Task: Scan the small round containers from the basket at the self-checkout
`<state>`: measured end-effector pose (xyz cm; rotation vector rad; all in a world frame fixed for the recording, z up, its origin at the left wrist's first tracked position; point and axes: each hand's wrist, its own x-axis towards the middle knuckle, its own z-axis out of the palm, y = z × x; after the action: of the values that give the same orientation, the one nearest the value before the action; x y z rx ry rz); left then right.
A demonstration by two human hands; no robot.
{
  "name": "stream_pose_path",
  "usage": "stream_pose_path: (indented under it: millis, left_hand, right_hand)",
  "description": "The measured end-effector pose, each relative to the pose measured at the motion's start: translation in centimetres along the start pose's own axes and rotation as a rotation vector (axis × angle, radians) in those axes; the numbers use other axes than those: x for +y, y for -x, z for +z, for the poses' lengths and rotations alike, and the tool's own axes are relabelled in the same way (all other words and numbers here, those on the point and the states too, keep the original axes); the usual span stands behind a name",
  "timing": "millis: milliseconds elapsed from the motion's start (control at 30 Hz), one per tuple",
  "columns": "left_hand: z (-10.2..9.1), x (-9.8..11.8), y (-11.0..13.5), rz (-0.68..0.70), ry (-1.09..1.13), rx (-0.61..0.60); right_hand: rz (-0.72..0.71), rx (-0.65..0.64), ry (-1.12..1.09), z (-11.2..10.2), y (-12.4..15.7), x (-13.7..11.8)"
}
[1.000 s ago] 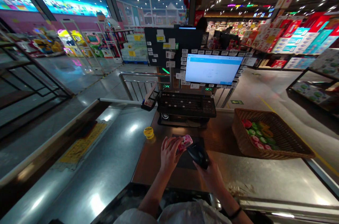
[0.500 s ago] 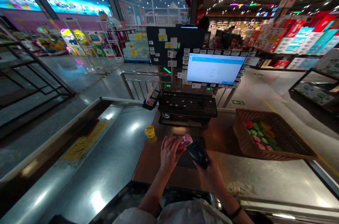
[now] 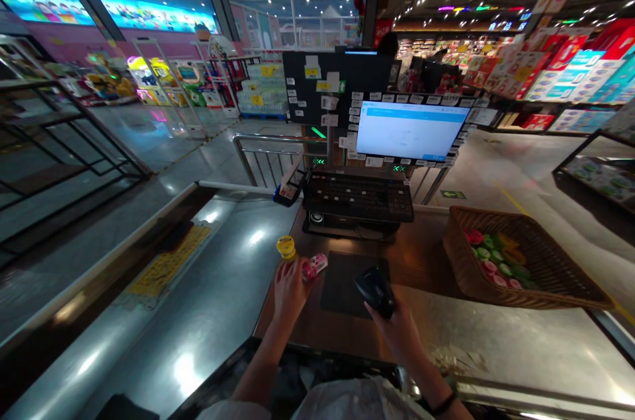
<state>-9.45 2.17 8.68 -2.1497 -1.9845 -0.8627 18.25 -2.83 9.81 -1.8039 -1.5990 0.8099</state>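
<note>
My left hand (image 3: 290,291) is closed round a small pink container (image 3: 314,266), tilted on its side near the left edge of the wooden counter. Just beyond those fingers stands a yellow container (image 3: 286,247) of similar size. In my right hand (image 3: 394,324) is a black barcode scanner (image 3: 376,290), its head pointing forward and left. A dark mat (image 3: 342,284) lies on the counter between my hands. What is printed on the pink container is too small to read.
Ahead are a black keyboard (image 3: 357,195), a lit monitor (image 3: 411,131) edged with labels, and a card terminal (image 3: 288,192). A wicker basket (image 3: 555,254) with several colourful rolls stands at the right. A metal surface (image 3: 223,288) extends on the left.
My left hand has moved left with the pink container, away from the scanner and towards the yellow container. The right hand keeps the scanner at nearly the same place.
</note>
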Motion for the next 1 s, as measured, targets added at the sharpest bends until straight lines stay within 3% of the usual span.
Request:
stream_pose_path:
  millis: [167, 333, 533, 1000]
  left_hand:
    - [-1.1, -5.7, -0.3, -0.1, -0.178, -0.046]
    - [-1.7, -8.9, -0.9, -0.145, -0.263, -0.127]
    - [-0.7, -10.3, -1.7, -0.228, -0.299, -0.311]
    - [1.6, -11.9, -2.4, -0.268, -0.319, -0.409]
  right_hand:
    - [0.015, -0.045, 0.002, 0.4, 0.0, 0.1]
    - [0.01, -0.023, -0.022, 0.6, 0.0, -0.3]
    - [0.043, -0.033, -0.01, 0.7, 0.0, -0.4]
    - [0.073, -0.031, 0.017, 0.7, -0.5, 0.2]
